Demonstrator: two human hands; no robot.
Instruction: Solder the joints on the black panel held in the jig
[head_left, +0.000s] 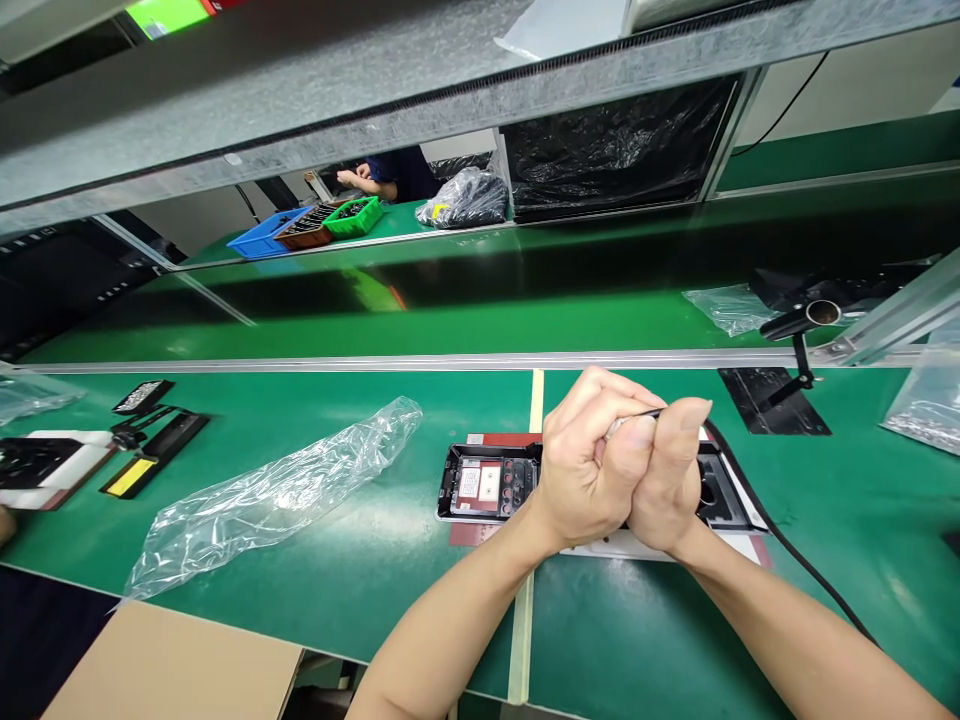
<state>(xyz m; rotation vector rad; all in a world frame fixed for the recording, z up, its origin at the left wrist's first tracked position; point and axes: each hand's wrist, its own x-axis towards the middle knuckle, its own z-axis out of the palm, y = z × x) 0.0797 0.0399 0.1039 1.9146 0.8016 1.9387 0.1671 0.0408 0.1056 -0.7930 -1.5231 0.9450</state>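
Observation:
My left hand [592, 460] and my right hand [671, 475] are pressed together, both closed with bent fingers. A black cable [795, 555] runs into the grip from the right, and its dark end part shows between the thumbs. A small pale bit peeks out at my left fingers; what it is cannot be made out. Just beneath both hands lies a long black plastic housing [445, 485], with a reddish and white label area and round buttons at its left end. My hands hide its middle. Under the housing is a reddish and white base [469, 535].
A clear plastic bag [277, 500] lies left of the housing. Farther left are black parts with a yellow label [131, 477]. A black tube holder [802, 320] stands at right by a metal rail. Behind are a blue bin [255, 238], a green bin [356, 218] and another person's hands [358, 178].

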